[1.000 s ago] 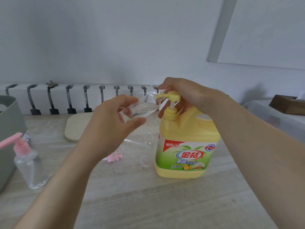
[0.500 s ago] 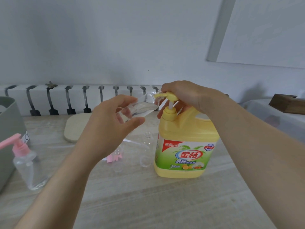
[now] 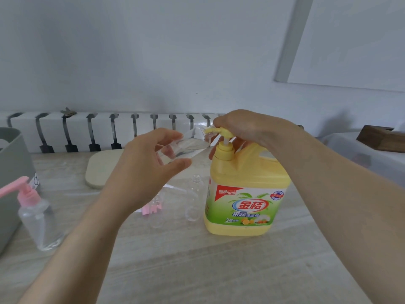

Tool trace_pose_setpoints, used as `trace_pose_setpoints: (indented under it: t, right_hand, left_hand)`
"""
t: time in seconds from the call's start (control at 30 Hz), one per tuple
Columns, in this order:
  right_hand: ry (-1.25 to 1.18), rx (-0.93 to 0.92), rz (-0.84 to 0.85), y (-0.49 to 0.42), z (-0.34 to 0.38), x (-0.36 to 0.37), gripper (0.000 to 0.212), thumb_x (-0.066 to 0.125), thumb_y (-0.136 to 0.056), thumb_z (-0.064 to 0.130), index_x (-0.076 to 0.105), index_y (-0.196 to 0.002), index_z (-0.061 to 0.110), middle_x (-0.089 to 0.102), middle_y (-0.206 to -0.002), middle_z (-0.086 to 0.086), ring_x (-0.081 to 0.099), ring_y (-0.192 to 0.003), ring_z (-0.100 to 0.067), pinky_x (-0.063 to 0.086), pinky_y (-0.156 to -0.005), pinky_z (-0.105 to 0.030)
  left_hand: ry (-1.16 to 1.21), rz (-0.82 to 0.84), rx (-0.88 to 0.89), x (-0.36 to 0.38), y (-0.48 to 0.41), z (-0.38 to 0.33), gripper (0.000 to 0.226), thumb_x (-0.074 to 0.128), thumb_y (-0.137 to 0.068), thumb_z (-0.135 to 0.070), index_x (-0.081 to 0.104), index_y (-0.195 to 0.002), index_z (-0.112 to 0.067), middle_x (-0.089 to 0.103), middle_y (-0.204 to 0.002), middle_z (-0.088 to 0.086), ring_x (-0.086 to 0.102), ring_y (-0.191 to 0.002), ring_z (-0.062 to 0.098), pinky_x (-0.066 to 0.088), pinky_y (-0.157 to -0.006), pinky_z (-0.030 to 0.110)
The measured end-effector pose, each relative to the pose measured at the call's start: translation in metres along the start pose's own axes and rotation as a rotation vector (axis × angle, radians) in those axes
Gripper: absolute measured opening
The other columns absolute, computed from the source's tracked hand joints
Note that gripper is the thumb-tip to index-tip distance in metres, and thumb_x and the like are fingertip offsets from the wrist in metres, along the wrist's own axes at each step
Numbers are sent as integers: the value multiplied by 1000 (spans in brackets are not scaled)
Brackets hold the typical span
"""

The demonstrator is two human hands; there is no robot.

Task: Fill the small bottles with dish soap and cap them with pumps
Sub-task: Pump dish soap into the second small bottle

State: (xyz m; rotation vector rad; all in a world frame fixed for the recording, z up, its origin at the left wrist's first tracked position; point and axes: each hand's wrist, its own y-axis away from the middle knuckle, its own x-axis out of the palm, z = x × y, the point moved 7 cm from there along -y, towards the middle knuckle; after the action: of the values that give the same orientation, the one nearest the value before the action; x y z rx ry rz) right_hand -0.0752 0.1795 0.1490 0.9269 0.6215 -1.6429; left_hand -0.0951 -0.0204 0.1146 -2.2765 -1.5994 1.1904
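A big yellow dish soap jug [image 3: 245, 194] stands on the table. My right hand [image 3: 245, 126] lies over its yellow pump head [image 3: 221, 131], fingers curled around it. My left hand [image 3: 144, 170] holds a small clear bottle [image 3: 186, 147] tilted on its side, its mouth at the pump's spout. An uncapped clear bottle [image 3: 194, 198] stands just left of the jug. Another small clear bottle [image 3: 156, 212] and a pink pump [image 3: 151, 208] sit below my left hand, partly hidden. A capped bottle with a pink pump [image 3: 40, 218] stands at the left.
A grey-green bin [image 3: 13, 172] stands at the far left edge. A pale oval board [image 3: 103, 167] lies behind my left hand. A white radiator [image 3: 98, 130] runs along the wall. A dark wooden box [image 3: 381, 137] sits on a white surface at the right.
My right hand has pushed the pump head down a little. The tilted bottle in my left hand stays at the spout.
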Motion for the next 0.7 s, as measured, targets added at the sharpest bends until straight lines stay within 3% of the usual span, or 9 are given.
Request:
trace_pose_setpoints:
  t: [0.2,0.27,0.33,0.43,0.57,0.7]
  right_hand:
    - [-89,35,12,2,-2,-1,53,44,-87,40,64,-39,32,60,-46,12,53,-44,-14,40,-48,-20]
    - [-172,25,40,4,1,1,42,46,-84,42,74,-56,29,73,-70,2,61,-60,-23,52,-60,-27]
    - [-249,15,58,5,3,1,41,47,-83,44,78,-84,17,74,-95,-15,64,-79,-31,55,-82,-42]
    - [-320,14,45,6,4,-1,50,49,-82,47,71,-104,9,71,-101,-22,63,-83,-33,51,-91,-48]
    - [-345,11,48,5,3,-2,53,49,-82,50,70,-107,8,72,-101,-21,62,-81,-32,51,-90,-46]
    - [-309,8,36,7,6,0,49,48,-82,49,75,-98,11,71,-102,-22,67,-88,-38,50,-93,-46]
  left_hand:
    - [6,1,10,-1,0,-1,44,76,-76,-42,60,-118,-40,66,-93,-16,57,-87,5,36,-62,-4]
    - [6,0,12,-1,1,-1,43,75,-78,-42,58,-118,-42,66,-92,-17,57,-87,2,37,-62,-4]
    - [12,4,7,-1,1,-1,42,73,-79,-44,57,-117,-46,65,-92,-18,57,-87,0,39,-60,-2]
    - [17,13,3,0,0,-1,42,71,-80,-45,55,-119,-47,65,-93,-18,56,-89,-1,38,-60,-3]
    - [12,27,-4,1,-1,-1,43,68,-82,-47,54,-122,-47,64,-95,-19,56,-91,1,38,-60,2]
    - [16,28,-1,0,0,-1,42,67,-83,-46,55,-123,-46,63,-95,-19,58,-90,7,37,-63,5]
